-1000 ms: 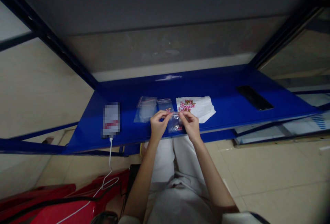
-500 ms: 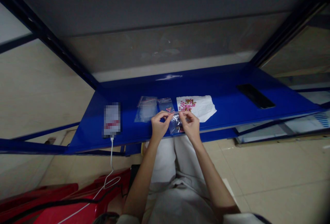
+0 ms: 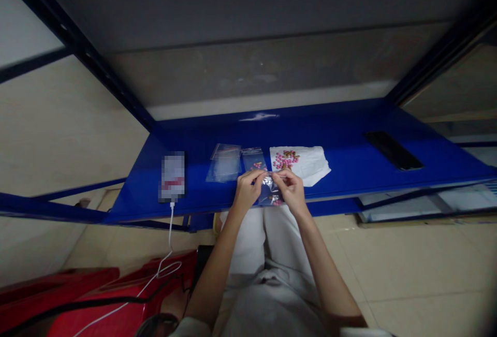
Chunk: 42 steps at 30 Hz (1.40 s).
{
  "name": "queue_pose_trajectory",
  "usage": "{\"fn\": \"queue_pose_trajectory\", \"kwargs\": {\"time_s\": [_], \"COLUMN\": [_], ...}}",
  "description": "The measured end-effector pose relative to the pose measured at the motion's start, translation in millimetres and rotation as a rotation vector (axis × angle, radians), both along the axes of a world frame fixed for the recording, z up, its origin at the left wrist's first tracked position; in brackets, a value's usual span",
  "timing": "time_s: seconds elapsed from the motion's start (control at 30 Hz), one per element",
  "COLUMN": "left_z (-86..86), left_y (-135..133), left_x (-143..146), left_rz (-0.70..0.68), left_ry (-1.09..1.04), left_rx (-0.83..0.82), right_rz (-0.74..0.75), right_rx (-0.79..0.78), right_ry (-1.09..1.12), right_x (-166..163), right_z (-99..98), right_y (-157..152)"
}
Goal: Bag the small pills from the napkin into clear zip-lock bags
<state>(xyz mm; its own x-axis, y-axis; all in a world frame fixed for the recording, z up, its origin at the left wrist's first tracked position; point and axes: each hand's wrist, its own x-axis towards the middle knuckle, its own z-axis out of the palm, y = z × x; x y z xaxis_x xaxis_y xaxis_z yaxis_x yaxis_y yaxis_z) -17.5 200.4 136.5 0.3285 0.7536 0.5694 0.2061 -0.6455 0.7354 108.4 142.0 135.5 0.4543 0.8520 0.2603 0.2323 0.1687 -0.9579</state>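
Observation:
Between my hands, at the front edge of the blue shelf, hangs a clear zip bag (image 3: 269, 190) with a few pink and dark pieces at its bottom. My left hand (image 3: 249, 188) pinches the bag's top edge on the left. On the right, my right hand (image 3: 290, 188) pinches the same edge with thumb and fingers. Just beyond lies a second zip bag (image 3: 252, 157) with several pink pieces inside. Pink and gold-brown beads or pills (image 3: 286, 159) are heaped on a white paper sheet (image 3: 313, 163). Flat clear bags (image 3: 225, 163) lie to the left.
The blue shelf (image 3: 341, 135) runs between blue posts. A black phone (image 3: 393, 149) lies at the right. A blurred-out device (image 3: 173, 176) with a white cable (image 3: 171, 233) is at the left. Red stools (image 3: 104, 306) stand below on the left.
Both hands keep pinching the bag's top edge, with fingers slightly shifted along it. The whole view has shifted slightly, so the shelf and its things appear a little farther right.

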Motion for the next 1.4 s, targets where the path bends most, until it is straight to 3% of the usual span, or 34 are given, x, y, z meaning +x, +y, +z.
{"fn": "queue_pose_trajectory", "kwargs": {"time_s": [0.23,0.63,0.8,1.4], "left_z": [0.8,6.1,6.7,1.5], "left_y": [0.7,-6.6,-4.4,-6.8], "left_x": [-3.1,-3.6,-1.9,-0.1], "left_rz": [0.096,0.014,0.041,0.201], "left_ry": [-0.017,0.055,0.081,-0.001], "left_rx": [0.031,0.082,0.143,0.084], "right_rz": [0.036,0.041,0.064,0.151], "right_rx": [-0.029,-0.049,-0.03,-0.088], "right_ry": [-0.003,0.237,0.183,0.178], "right_x": [-4.5,-4.6,-0.8,0.3], "right_z": [7.1,5.8,2.5,2.8], "right_y": [0.4,-0.6,-1.3,1.6]}}
